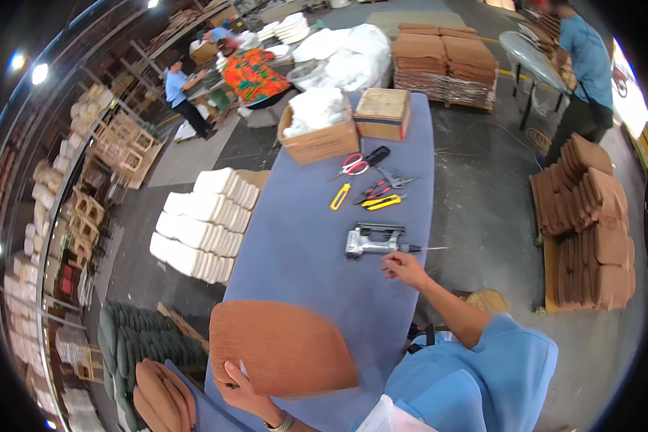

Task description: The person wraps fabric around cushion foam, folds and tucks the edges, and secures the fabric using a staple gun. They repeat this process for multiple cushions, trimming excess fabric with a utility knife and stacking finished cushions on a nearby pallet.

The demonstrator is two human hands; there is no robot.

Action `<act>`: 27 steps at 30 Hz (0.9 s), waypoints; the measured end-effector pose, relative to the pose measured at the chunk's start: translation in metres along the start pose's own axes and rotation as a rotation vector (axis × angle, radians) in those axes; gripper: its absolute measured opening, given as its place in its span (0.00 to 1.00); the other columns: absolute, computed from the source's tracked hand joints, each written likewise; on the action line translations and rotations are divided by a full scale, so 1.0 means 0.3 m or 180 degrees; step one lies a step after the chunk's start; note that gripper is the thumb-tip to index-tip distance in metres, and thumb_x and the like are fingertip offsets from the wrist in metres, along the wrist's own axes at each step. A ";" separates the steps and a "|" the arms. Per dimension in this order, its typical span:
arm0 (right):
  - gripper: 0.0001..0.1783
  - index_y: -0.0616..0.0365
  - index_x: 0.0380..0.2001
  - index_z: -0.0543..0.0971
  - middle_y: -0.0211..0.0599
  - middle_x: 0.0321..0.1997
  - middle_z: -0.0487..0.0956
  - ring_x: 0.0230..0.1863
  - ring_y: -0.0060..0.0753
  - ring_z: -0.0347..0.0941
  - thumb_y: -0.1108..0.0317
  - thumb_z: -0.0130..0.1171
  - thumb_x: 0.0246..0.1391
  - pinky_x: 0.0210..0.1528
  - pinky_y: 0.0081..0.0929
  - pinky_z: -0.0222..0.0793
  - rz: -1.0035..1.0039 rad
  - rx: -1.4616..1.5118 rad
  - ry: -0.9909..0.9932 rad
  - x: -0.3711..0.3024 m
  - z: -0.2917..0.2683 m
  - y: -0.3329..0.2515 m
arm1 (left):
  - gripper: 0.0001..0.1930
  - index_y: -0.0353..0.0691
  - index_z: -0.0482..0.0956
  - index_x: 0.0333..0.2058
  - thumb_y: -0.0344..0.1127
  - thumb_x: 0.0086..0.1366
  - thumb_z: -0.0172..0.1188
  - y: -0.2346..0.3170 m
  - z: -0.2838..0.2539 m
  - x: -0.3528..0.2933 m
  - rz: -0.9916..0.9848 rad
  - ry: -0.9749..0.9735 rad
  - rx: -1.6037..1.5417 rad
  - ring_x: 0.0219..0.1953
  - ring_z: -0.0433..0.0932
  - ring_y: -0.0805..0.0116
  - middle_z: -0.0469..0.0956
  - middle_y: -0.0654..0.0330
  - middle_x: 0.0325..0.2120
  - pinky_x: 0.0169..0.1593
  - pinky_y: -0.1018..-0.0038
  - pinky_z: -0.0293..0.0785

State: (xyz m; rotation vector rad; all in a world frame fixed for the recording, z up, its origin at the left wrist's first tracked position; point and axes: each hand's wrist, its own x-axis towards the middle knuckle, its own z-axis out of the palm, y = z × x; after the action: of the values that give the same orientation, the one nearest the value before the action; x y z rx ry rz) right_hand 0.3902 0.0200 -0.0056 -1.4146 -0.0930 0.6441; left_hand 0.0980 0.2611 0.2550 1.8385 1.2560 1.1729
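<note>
A brown, fabric-covered seat cushion [288,342] lies on the near end of the blue-covered table [302,237]. My left hand [241,389] grips its near left edge, with the fingertips over the top. A small whitish bit shows by those fingers; I cannot make out what it is. Farther up the table, my right hand [405,271] hovers just below a silver staple gun [374,239], its fingers loosely bent and apart with nothing visible in them. The staple gun lies on its side, with a hose at its right end.
Beyond lie red-handled scissors [354,165], pliers [373,191] and yellow cutters [340,196]. A carton of white stuffing [320,137] and a closed box [383,114] stand at the far end. White cushions [205,223] and brown cushions [587,223] are stacked beside the table. Several people work farther off.
</note>
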 end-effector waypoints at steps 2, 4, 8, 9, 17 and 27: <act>0.16 0.60 0.50 0.80 0.33 0.40 0.85 0.35 0.22 0.81 0.60 0.59 0.67 0.38 0.22 0.77 -0.0239 0.0037 -0.0072 0.013 0.017 -0.090 | 0.23 0.28 0.78 0.52 0.46 0.74 0.59 0.057 0.063 -0.034 0.0445 -0.0046 -0.0017 0.42 0.80 0.59 0.83 0.51 0.43 0.47 0.66 0.74; 0.17 0.60 0.51 0.80 0.33 0.42 0.84 0.37 0.22 0.81 0.60 0.60 0.67 0.39 0.23 0.77 -0.0667 -0.0035 -0.0366 0.033 0.082 -0.214 | 0.25 0.27 0.77 0.54 0.47 0.74 0.59 0.086 0.099 -0.075 0.0835 -0.0281 -0.0149 0.47 0.81 0.57 0.83 0.49 0.48 0.51 0.65 0.75; 0.18 0.60 0.51 0.80 0.37 0.46 0.83 0.46 0.29 0.80 0.60 0.61 0.66 0.51 0.33 0.77 -0.2229 -0.0563 -0.1195 -0.046 0.345 -0.577 | 0.24 0.28 0.77 0.55 0.44 0.73 0.59 0.128 0.167 -0.208 0.0730 -0.0626 -0.0434 0.51 0.80 0.55 0.81 0.47 0.52 0.54 0.63 0.74; 0.17 0.58 0.51 0.81 0.41 0.48 0.83 0.47 0.35 0.81 0.60 0.60 0.65 0.51 0.35 0.76 -0.3030 -0.0579 -0.1276 -0.088 0.437 -0.690 | 0.24 0.27 0.76 0.56 0.44 0.73 0.60 0.122 0.180 -0.224 0.0712 -0.0590 -0.0409 0.51 0.81 0.53 0.81 0.46 0.52 0.54 0.62 0.74; 0.20 0.45 0.45 0.84 0.33 0.44 0.86 0.46 0.46 0.82 0.45 0.55 0.64 0.43 0.47 0.76 -0.2833 -0.3142 -0.2423 -0.432 0.722 -0.891 | 0.29 0.26 0.71 0.62 0.45 0.74 0.58 0.095 0.241 -0.468 0.1337 -0.0066 -0.0284 0.60 0.77 0.45 0.75 0.41 0.60 0.60 0.58 0.73; 0.13 0.57 0.32 0.84 0.43 0.35 0.86 0.39 0.50 0.83 0.59 0.59 0.58 0.43 0.43 0.77 -0.3116 -0.1405 -0.2244 -0.407 0.926 -0.758 | 0.29 0.26 0.66 0.66 0.43 0.76 0.55 0.062 0.127 -0.454 0.0740 0.0213 -0.0585 0.65 0.72 0.47 0.71 0.41 0.65 0.65 0.59 0.69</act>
State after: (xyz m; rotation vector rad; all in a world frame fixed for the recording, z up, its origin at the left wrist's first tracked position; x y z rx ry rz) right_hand 0.2516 0.2046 0.2951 -1.2805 -1.4599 0.2565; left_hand 0.1186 0.1271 0.2107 1.8560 0.9516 1.4348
